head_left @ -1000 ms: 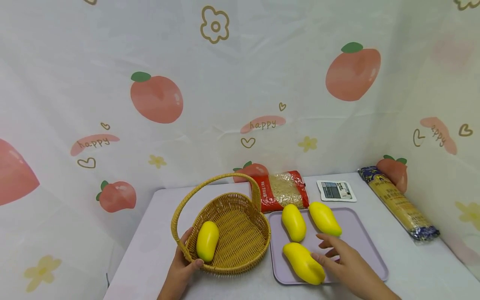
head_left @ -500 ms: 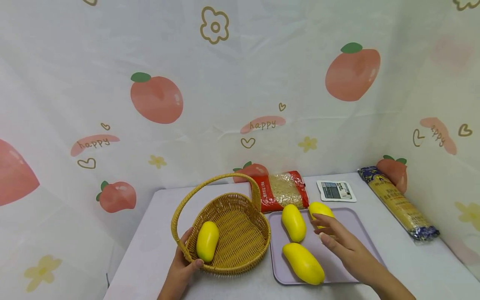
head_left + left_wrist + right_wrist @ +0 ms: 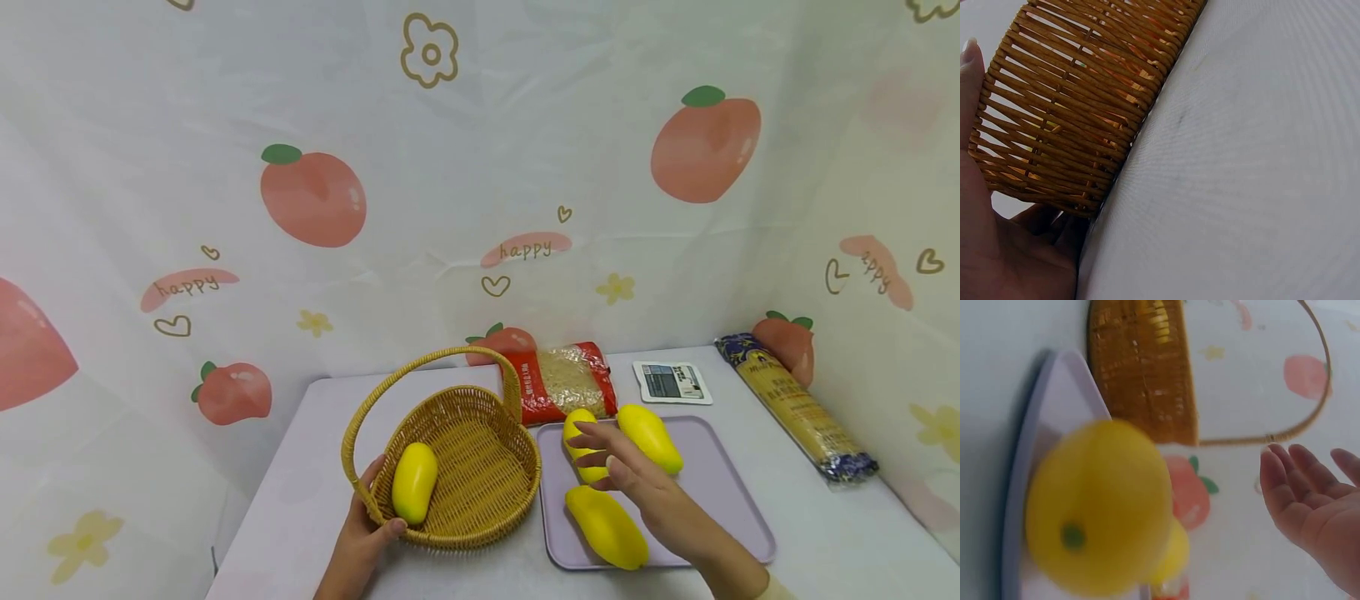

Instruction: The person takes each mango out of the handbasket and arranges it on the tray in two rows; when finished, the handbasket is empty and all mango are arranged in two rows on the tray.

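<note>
Left hand [image 3: 363,533] grips the basket [image 3: 480,467] rim; right hand [image 3: 637,487], fingers spread, hovers over 3 mangoes [image 3: 606,525] (wrap the middle, not the tips).

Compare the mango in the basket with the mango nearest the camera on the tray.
The basket mango lies alone in the wicker basket, beside the left hand gripping the rim; the near tray mango lies on the lilac tray with two others. The basket mango points almost straight away; the near tray mango lies diagonally. Both are smooth, yellow and unheld.

Peach-printed white curtain [image 3: 480,167] hangs behind a pale table [image 3: 825,533].
</note>
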The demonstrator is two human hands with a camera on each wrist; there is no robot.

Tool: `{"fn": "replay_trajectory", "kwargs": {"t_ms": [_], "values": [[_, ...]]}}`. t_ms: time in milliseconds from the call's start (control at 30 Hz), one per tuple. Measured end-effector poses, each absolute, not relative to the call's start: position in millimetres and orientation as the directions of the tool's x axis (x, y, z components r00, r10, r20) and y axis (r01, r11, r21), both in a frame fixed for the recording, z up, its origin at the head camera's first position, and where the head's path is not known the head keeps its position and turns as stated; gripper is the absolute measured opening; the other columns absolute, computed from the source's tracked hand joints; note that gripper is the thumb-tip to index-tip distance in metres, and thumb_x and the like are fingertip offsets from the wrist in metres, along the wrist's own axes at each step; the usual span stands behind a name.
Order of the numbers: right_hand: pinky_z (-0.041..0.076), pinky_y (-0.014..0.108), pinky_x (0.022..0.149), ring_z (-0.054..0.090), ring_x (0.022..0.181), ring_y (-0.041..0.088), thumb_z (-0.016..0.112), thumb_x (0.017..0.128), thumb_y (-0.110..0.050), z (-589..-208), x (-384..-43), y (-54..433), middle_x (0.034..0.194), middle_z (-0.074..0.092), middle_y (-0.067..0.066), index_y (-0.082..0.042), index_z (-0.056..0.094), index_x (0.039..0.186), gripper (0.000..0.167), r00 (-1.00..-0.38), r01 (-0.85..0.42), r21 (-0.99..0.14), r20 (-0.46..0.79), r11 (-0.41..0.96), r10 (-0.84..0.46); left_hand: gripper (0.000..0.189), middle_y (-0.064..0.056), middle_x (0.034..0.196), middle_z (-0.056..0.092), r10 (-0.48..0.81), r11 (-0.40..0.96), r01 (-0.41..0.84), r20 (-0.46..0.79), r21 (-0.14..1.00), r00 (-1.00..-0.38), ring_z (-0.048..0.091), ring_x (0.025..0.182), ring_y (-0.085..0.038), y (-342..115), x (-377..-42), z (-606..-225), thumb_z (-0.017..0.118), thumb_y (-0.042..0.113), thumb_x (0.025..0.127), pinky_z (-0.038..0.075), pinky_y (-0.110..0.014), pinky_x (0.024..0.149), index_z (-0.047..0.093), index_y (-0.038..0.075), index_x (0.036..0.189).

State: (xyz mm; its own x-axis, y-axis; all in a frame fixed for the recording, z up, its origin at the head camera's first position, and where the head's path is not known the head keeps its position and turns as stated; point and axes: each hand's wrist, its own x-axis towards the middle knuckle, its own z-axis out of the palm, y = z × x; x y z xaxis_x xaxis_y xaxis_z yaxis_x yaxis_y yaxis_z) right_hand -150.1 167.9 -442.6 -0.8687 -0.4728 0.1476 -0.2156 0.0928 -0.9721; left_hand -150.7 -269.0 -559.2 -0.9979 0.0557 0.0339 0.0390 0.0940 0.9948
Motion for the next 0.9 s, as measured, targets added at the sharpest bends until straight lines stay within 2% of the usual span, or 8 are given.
{"fn": "replay_trajectory", "kwargs": {"t_ms": [333,433,667,800,900], "values": [[0.049,0.048,0.108,0.044,0.141,0.047,0.029,0.12,-0.035,-451.9,-157.0,120.6,0.161,0.041,0.021,-0.012,0.032,0.17,0.055,-0.783,-0.15,-0.988,0.14,-0.035,-0.606,0.09,-0.009,0.177,0.019,0.048,0.119,0.029,0.024,0.992,-0.999,0.035,0.145,0.0,-269.6,-151.9,-558.8,0.079,0.009,0.103,0.035,-0.012,0.108,0.028,0.033,0.173],[0.048,0.051,0.109,0.045,0.143,0.044,0.027,0.12,-0.039,-454.2,-159.4,105.1,0.161,0.041,0.018,-0.012,0.033,0.169,0.056,-0.763,-0.131,-0.989,0.145,-0.069,-0.63,0.09,-0.009,0.177,0.019,0.044,0.125,0.019,0.013,0.992,-0.999,0.034,0.148,-0.007,-269.1,-152.0,-557.8,0.079,0.009,0.103,0.035,-0.012,0.108,0.028,0.033,0.173],[0.049,0.054,0.111,0.051,0.142,0.038,0.024,0.12,-0.05,-453.0,-166.9,75.0,0.16,0.045,0.017,-0.014,0.035,0.168,0.061,-0.752,-0.062,-0.991,0.122,-0.115,-0.648,0.09,-0.009,0.178,0.018,0.042,0.132,0.008,0.002,0.991,-0.999,0.022,0.157,-0.032,-267.6,-152.9,-555.5,0.079,0.011,0.103,0.032,-0.01,0.106,0.028,0.035,0.173],[0.046,0.06,0.112,0.053,0.14,0.04,0.022,0.119,-0.055,-452.8,-173.0,59.8,0.161,0.047,0.021,-0.005,0.034,0.168,0.071,-0.752,0.03,-0.979,0.11,-0.2,-0.65,0.09,-0.011,0.178,0.016,0.047,0.126,0.01,0.004,0.992,-0.999,0.018,0.159,-0.036,-267.9,-152.5,-555.4,0.078,0.011,0.103,0.032,-0.009,0.106,0.027,0.034,0.173],[0.046,0.061,0.112,0.053,0.14,0.042,0.02,0.117,-0.06,-455.3,-178.7,48.9,0.16,0.049,0.021,-0.004,0.035,0.168,0.078,-0.76,0.096,-0.967,0.082,-0.236,-0.645,0.091,-0.011,0.178,0.015,0.043,0.137,0.011,0.005,0.991,-0.999,0.019,0.158,-0.037,-268.1,-151.9,-556.0,0.078,0.011,0.103,0.032,-0.009,0.106,0.026,0.034,0.174]]}}
